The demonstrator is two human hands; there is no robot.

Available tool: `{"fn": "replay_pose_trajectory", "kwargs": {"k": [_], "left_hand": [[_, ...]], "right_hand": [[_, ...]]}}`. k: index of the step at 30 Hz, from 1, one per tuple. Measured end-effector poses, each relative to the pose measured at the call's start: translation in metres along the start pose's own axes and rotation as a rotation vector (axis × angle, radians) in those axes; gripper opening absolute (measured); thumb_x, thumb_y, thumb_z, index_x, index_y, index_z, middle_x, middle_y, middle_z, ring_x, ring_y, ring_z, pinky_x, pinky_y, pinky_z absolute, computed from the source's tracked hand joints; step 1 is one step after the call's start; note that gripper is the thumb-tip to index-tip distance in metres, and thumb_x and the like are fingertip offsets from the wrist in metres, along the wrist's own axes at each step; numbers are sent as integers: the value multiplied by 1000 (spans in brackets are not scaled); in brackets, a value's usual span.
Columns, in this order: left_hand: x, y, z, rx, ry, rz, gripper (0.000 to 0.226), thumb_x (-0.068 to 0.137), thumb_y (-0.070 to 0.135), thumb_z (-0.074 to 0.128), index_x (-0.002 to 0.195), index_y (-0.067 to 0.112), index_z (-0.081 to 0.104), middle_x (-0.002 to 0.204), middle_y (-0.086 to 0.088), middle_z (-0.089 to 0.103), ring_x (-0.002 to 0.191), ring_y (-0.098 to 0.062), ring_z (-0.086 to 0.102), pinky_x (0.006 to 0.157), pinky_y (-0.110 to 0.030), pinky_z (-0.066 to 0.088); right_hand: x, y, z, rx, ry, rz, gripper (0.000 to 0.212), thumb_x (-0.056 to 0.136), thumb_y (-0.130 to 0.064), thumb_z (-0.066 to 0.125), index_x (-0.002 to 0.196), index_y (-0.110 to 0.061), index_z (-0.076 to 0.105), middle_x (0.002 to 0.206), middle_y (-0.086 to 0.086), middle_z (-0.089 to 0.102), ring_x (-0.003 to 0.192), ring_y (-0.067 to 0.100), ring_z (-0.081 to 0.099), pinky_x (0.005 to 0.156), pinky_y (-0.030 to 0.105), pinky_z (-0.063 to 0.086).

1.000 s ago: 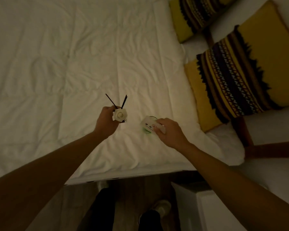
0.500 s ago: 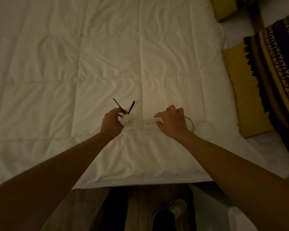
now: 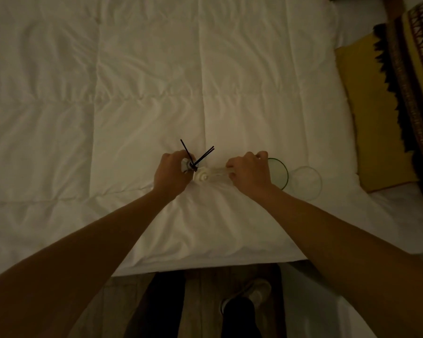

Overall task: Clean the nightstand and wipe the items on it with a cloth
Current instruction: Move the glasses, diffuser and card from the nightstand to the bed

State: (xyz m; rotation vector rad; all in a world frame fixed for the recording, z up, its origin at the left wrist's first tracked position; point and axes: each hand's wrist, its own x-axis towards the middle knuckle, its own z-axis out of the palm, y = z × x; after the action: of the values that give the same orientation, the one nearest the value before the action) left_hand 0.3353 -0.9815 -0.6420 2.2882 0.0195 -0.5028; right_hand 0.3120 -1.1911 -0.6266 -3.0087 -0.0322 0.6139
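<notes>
A dim view looks down from head height onto a white quilted bed (image 3: 132, 93), with two bare forearms reaching forward over its near edge.

On the left, the left hand (image 3: 172, 173) has its fingers curled round a small reed diffuser (image 3: 188, 164), a little bottle mostly hidden in the grip. Thin black reed sticks (image 3: 200, 156) fan upward out of its neck. The bottle seems to be held upright, probably so that nothing spills onto the bedding.

Just right of it, between the two hands, is a small white rose-shaped ornament (image 3: 202, 176) touching a pale, twisted strip that appears to be the cloth (image 3: 219, 172). The right hand (image 3: 249, 173) has its fingers closed round the far end of that strip, pulling it towards the ornament, likely to wipe it.

Further right, two round glass pieces lie flat on the bed, just beside the right hand: a green-rimmed disc (image 3: 282, 175), then a clear disc (image 3: 308, 182). They were probably parked here so the nightstand could be cleared.

At the far right sits a yellow cushion (image 3: 371, 123) with a dark patterned band. The nightstand itself cannot be clearly made out.
</notes>
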Motion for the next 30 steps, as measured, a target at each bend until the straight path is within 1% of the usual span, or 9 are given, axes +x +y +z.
{"fn": "replay_pose_trajectory", "kwargs": {"k": [2,4,8,10,13,18,21,27,30], "left_hand": [[0,0,-1,-1,-13,-9,35,82,11,74,116,17,67,109,-11,69,109,-32,62,85,-49,55],[-2,-2,-3,22,-25,-16,43,82,16,76,123,21,64,115,-10,67,115,-30,58,88,-46,54],[-7,-8,-10,74,-42,-22,61,80,27,81,135,23,55,130,-4,62,123,-27,50,93,-39,45],[-11,-12,-15,86,-59,-27,72,77,28,84,140,22,50,139,-3,56,127,-27,49,98,-38,41],[-24,-15,-28,84,-83,-26,88,74,22,86,149,17,40,149,-6,47,134,-27,46,107,-35,37],[-56,-4,-62,143,-86,-41,107,75,25,86,158,16,19,163,-5,26,148,-23,29,116,-33,28],[-81,11,-88,147,-29,-43,110,75,27,86,159,15,15,165,-4,20,151,-21,22,120,-34,24],[-152,31,-141,150,141,-98,113,76,32,84,160,18,9,167,0,14,152,-21,19,121,-37,24],[-197,34,-173,142,218,-172,114,78,38,82,160,19,6,168,-1,11,152,-22,17,123,-40,21]], "right_hand": [[-1,-2,1,-8,-3,6,27,95,-22,55,116,-29,71,104,-1,73,105,23,59,97,40,26],[-3,-4,0,-9,4,11,27,95,-21,55,116,-28,70,103,0,72,106,23,60,99,41,26],[-10,-6,-6,3,-9,12,32,93,-20,59,124,-26,65,113,0,71,113,23,59,102,41,25],[-15,-5,-10,40,-21,9,39,94,-21,60,132,-26,60,120,0,69,117,23,58,103,40,24],[-26,-3,-22,120,-52,19,50,94,-23,62,143,-23,51,131,2,64,125,23,54,103,36,24],[-44,-4,-60,187,-71,45,54,96,-28,63,147,-20,46,140,5,57,131,24,49,109,37,24],[-56,-8,-91,184,-41,23,55,95,-27,64,146,-20,46,141,5,56,132,24,48,108,37,26],[-88,-28,-150,119,3,-69,52,96,-25,60,146,-19,46,146,6,52,133,25,46,107,38,28],[-104,-55,-180,85,17,-157,54,95,-27,60,146,-17,46,150,7,49,136,27,45,110,40,28]]}}
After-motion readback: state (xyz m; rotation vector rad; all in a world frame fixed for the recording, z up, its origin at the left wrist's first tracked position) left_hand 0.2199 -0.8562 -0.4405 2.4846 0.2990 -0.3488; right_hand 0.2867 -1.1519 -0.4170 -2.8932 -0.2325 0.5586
